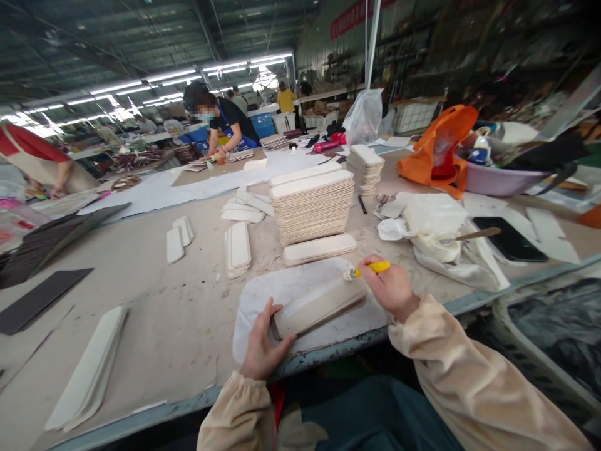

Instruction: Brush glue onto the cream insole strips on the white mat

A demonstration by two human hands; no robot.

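My right hand [389, 289] is closed round a yellow-handled brush [375, 267], its bristles at the upper right end of a stack of long grey-beige strips [319, 308]. Thumb and fingers of my left hand [265, 338] grip the left end of that stack. Beneath the strips lies a rounded white sheet [248, 300] at the table's front edge. Just behind it is a low stack of cream strips [319, 249], and farther back a tall stack of similar pieces [312, 207].
Smaller cream stacks [238, 247] stand left of the tall one. On the right are a bag-lined tub [439, 247] with a stick across it, a black phone [509, 239], an orange bag [436, 153] and a purple basin [502, 181]. A person [230, 125] works across the table.
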